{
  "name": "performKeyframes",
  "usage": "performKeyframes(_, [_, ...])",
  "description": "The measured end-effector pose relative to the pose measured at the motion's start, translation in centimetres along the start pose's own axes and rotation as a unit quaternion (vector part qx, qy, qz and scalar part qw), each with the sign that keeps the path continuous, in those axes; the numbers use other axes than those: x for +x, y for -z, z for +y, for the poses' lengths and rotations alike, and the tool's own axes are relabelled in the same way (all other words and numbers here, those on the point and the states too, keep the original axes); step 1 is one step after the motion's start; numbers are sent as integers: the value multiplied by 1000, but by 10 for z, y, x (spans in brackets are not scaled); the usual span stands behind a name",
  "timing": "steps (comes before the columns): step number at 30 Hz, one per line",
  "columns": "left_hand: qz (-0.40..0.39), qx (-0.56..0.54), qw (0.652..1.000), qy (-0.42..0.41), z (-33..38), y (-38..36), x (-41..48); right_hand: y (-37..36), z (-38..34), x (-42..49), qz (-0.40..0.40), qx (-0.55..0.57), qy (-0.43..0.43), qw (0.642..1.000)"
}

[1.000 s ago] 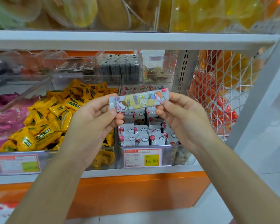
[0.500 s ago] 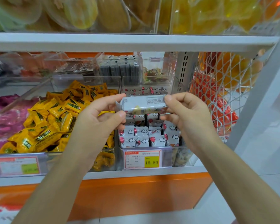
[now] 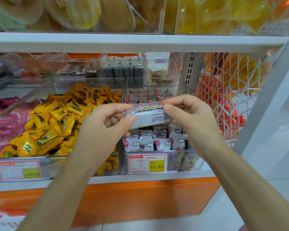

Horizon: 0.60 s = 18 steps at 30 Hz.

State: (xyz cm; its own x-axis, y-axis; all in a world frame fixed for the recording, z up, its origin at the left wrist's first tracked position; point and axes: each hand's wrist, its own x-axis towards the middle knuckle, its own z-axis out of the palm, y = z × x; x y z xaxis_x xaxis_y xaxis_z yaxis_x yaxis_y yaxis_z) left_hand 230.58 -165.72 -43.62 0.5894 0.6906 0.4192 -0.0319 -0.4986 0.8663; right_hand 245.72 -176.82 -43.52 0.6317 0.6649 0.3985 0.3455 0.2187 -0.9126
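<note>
A long silver-grey snack packet (image 3: 150,118) is held level in front of a shop shelf, its printed back with small text facing me. My left hand (image 3: 105,124) pinches its left end between thumb and fingers. My right hand (image 3: 188,117) pinches its right end the same way. Right behind and below the packet, a clear bin (image 3: 172,161) holds several small grey packets with red balloons and white clouds (image 3: 154,143).
A clear bin of yellow wrapped sweets (image 3: 57,124) stands to the left, pink packets (image 3: 5,124) further left. A price tag reading 15.80 (image 3: 148,163) fronts the grey-packet bin. A white wire basket (image 3: 230,97) with orange bags hangs at right. White shelf edge (image 3: 140,43) runs overhead.
Both hands have rolled the packet over: its colourful cartoon front faced me before, now the plain printed back does. The hands stay at its two ends.
</note>
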Motion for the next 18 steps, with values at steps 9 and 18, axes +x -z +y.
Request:
performKeyframes(9, [-16,18,1000,15,0,-9,-3,-5,2,-3,40,-92,66,993])
performKeyframes(18, [53,101,993,-24,-3,-5,0,-10,2,-7,20,-96,87,991])
